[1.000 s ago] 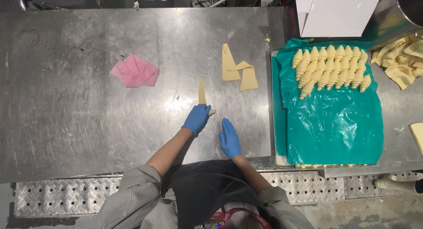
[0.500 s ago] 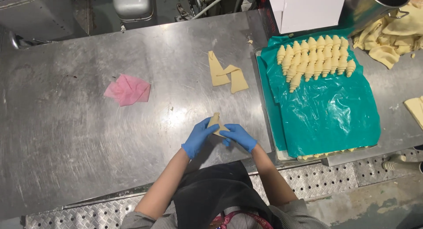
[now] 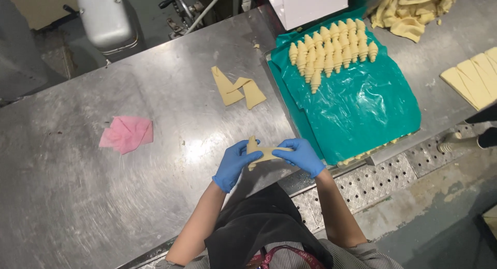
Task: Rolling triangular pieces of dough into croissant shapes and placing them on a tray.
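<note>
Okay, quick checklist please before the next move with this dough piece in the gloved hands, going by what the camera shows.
1. Dough piece in both hands: ok, left hand and right hand each hold an end.
2. Gloves on: ok, both blue.
3. Free space on the green-lined tray: ok, shaped rolls fill only its far end.
4. More cut dough triangles on the steel table: ok.
5. Roll tightness: cannot tell.
</note>
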